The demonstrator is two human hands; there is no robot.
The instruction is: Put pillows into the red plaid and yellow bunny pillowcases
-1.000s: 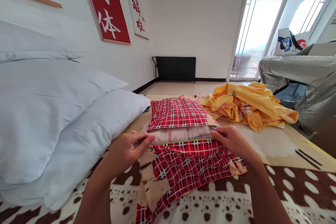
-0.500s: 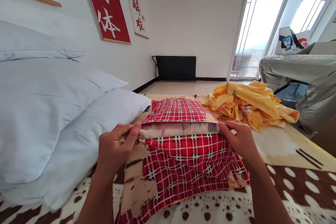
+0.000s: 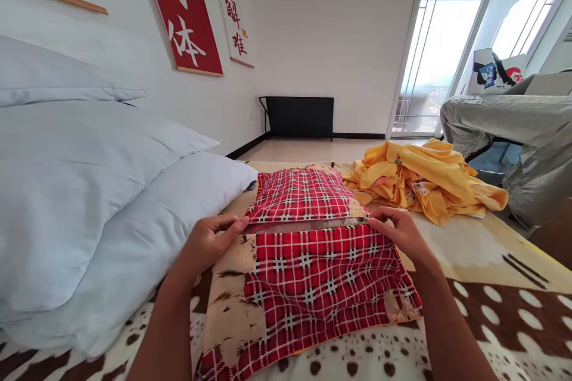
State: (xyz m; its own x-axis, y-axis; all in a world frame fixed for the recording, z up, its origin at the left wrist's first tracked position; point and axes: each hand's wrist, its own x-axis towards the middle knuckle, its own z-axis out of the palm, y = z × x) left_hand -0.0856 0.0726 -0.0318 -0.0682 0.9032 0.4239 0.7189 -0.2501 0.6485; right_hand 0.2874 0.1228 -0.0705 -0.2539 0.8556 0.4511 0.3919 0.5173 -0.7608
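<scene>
A red plaid cloth cover (image 3: 313,274) with beige patches lies on the patterned blanket in front of me, a narrow slit running across its middle. At the slit's left end, my left hand (image 3: 214,244) pinches the edge between thumb and fingers. The right end of the slit is pinched by my right hand (image 3: 400,232). A strip of pale inner fabric shows between the two edges. The far part of the cover looks slightly raised; what is inside it is hidden.
White pillows (image 3: 89,190) are stacked on the left. A crumpled yellow cloth (image 3: 415,175) lies at the back right, with dark thin strips (image 3: 525,269) nearer. Beyond are a black folded frame (image 3: 300,116) and a silver-covered piece (image 3: 513,125) beside the sliding door.
The slit in the plaid cover has narrowed, its two edges drawn closer together. My left hand has shifted slightly right, and both hands still pinch the ends.
</scene>
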